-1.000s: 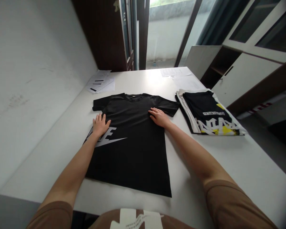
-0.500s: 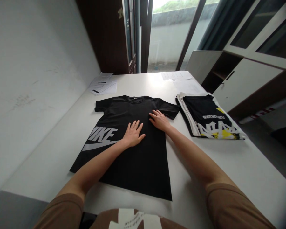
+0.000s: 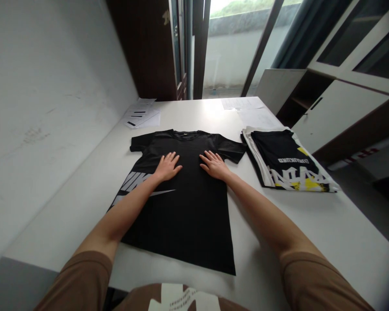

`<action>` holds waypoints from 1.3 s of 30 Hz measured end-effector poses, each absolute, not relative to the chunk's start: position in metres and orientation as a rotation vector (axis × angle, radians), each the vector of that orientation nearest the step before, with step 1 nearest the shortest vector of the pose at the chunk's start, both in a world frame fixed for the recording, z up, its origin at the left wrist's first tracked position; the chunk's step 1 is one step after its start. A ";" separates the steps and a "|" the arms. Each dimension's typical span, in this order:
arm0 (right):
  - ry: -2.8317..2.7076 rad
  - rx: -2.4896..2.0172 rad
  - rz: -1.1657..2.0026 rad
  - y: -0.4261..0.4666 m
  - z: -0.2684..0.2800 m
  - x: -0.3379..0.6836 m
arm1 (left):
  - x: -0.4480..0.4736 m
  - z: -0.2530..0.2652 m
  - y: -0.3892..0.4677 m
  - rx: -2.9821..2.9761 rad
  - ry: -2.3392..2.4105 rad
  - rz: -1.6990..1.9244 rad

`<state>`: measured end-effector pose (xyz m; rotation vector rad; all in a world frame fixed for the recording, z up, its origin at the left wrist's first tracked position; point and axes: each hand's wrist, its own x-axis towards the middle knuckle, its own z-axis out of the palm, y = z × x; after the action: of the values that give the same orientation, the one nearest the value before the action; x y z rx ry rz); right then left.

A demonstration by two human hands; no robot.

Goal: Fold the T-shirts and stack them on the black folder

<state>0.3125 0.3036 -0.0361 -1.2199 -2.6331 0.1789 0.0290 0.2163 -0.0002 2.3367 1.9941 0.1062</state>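
Note:
A black T-shirt [image 3: 188,220] lies spread out flat, its collar toward the far side and its hem toward me. Grey lettering and a swoosh run across its left side, partly covered by my left forearm. My left hand [image 3: 167,166] rests palm down on the chest, fingers spread. To the right of it, my right hand [image 3: 215,165] lies flat on the cloth too, below the right sleeve, with its fingers apart. Neither hand grips the fabric.
Folded shirts [image 3: 285,160], black and white with yellow print, lie stacked on the right of the white table [image 3: 266,233]. Papers [image 3: 141,114] sit at the far left corner, and more sheets [image 3: 246,110] at the far right. A wall [image 3: 52,108] borders the left side.
My left hand has slid left and away from me over the shirt's chest. The right hand has stayed in nearly the same place, and the shirt still lies flat.

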 end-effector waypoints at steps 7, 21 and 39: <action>-2.650 -1.236 0.199 0.303 -0.035 0.312 | -0.083 -0.012 0.233 1.958 2.430 0.019; -2.645 -1.066 0.172 0.268 -0.018 0.285 | -0.092 -0.025 0.189 1.902 2.619 0.084; -2.712 -1.006 0.245 0.271 -0.025 0.284 | -0.101 -0.010 0.252 1.878 2.571 0.068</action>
<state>0.2845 0.2711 -0.0248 -1.0059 -2.7118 0.2448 -0.1011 0.2520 -0.0098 1.8776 2.5707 0.0676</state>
